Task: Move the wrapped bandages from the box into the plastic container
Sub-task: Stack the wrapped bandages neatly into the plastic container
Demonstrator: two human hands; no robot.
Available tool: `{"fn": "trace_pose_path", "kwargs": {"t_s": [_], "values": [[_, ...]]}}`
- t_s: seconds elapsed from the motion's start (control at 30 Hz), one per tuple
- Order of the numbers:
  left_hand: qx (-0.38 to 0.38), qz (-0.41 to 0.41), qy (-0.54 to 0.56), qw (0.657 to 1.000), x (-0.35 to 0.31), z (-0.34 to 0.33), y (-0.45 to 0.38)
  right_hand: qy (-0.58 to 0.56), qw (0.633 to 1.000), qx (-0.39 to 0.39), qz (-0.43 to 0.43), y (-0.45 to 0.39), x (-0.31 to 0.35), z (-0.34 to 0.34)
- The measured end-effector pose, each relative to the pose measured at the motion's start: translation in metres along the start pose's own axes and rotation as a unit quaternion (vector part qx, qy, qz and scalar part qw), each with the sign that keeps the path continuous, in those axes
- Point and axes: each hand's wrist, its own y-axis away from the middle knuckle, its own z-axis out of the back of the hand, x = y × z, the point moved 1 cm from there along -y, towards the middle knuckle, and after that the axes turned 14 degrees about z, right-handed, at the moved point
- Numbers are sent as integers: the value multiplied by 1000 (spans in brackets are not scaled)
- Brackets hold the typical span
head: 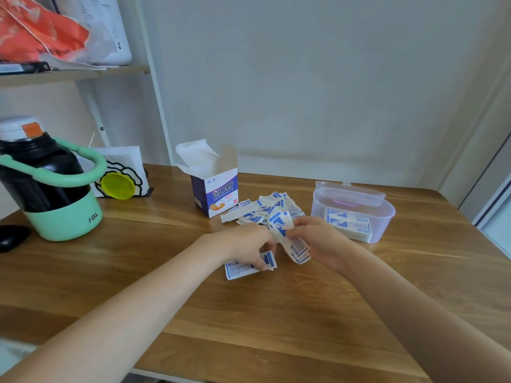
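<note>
I see a wood table point(276, 313), smooth w/ slight sheen; on it a matt cardboard box point(215, 194), translucent plastic container point(352, 210), paper-wrapped bandages point(262, 210).

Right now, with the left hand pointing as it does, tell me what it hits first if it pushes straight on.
Probably the bandages held by the right hand: the left hand points that way, with the loose pile just behind. Depth is hard to judge.

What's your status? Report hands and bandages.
Left hand pinching one bandage on table. Right hand holding a bundle. Loose pile remains; container partly filled. Nothing blocking.
</note>
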Motion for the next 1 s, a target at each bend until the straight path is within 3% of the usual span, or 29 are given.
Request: {"fn": "trace_pose_path", "kwargs": {"t_s": [0.23,0.37,0.4,0.47,0.53,0.6,0.7,0.8,0.87,0.9,1.0], "values": [[24,30,59,998,1,2,5,-41,999,-9,-15,0,-4,-4],[-59,63,126,988,11,7,4,-107,994,-15,-22,3,-1,3],[-89,87,191,974,16,9,3,-129,991,-15,-24,4,0,4],[-115,140,371,911,21,13,3,-169,985,-23,-22,4,2,6],[-97,174,507,839,22,13,3,-184,983,-16,-14,3,2,7],[-68,179,575,795,19,8,2,-145,989,15,7,4,3,7],[-37,170,589,789,13,5,2,-49,996,48,49,6,8,3],[4,133,600,789,8,3,4,132,987,32,88,4,10,-6],[28,120,618,776,9,3,6,275,951,3,144,2,11,-11],[22,123,609,783,11,2,6,364,913,-3,186,2,12,-12],[-82,124,449,881,18,-2,7,577,759,35,302,2,7,-13]]}}
